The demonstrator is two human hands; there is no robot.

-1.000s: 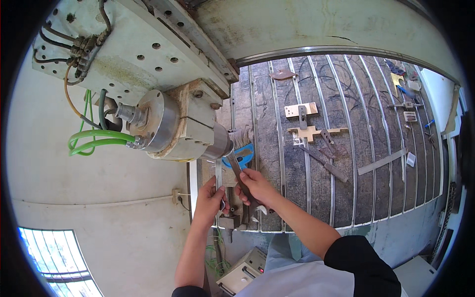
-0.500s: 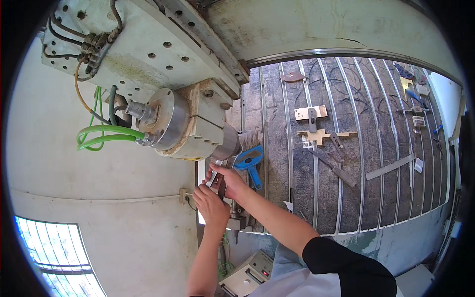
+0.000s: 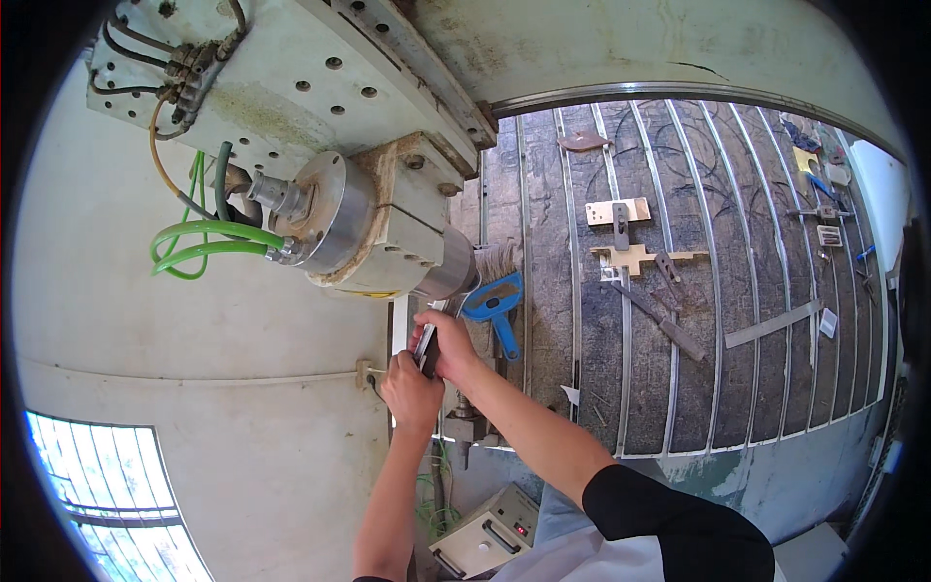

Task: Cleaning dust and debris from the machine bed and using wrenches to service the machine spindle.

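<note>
Both of my hands are closed around long flat metal tools that look like wrenches, one silver (image 3: 426,339) and one dark (image 3: 430,361). Their upper ends reach the lower nose of the machine spindle (image 3: 454,264); how they fit there is partly hidden by my fingers. My left hand (image 3: 411,390) grips the lower end of the tools, while my right hand (image 3: 448,341) wraps them higher up, nearer the spindle. I cannot make out which hand bears on which tool.
A blue dustpan (image 3: 496,307) and a brush (image 3: 498,259) lie just right of the spindle. On the slotted machine bed (image 3: 601,388) are brass-coloured plates (image 3: 633,258), a file-like tool (image 3: 669,328) and a steel strip (image 3: 773,325). Below stands a control box (image 3: 492,535).
My hands have shifted slightly up, and the metal tools now lie closer together between them. The whole view has moved a little.
</note>
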